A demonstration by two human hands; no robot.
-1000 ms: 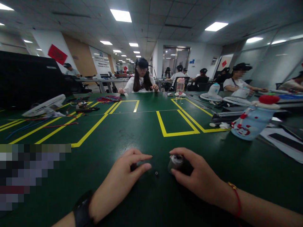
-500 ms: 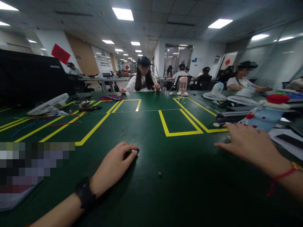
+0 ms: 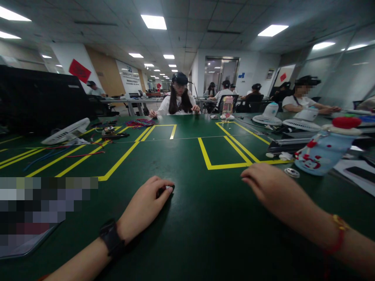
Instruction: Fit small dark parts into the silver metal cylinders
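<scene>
At the middle of the green table (image 3: 187, 234), my left hand (image 3: 146, 207) rests with thumb and forefinger closed on a small dark piece (image 3: 172, 187). Most of that piece is hidden by the fingers, so its kind is unclear. My right hand (image 3: 278, 191) is above the table to the right, its fingers pressed together and pointing left; whatever they may hold does not show. Beyond the right hand lies a small silvery ring-shaped part (image 3: 292, 173), close to a light-blue snowman-patterned bottle (image 3: 316, 156) with a red top.
Fan parts (image 3: 66, 132) and loose wires (image 3: 88, 154) lie on the left, beside a black bag-like bulk (image 3: 43, 93). More white fan parts (image 3: 268, 115) stand at the right. A person (image 3: 178, 97) sits across the table. Yellow tape (image 3: 228, 167) marks its top.
My right hand has moved left from beside the bottle, fingers drawing together, uncovering the ring-shaped part. A tiny round piece that lay between the hands no longer shows. My left hand keeps its pinch.
</scene>
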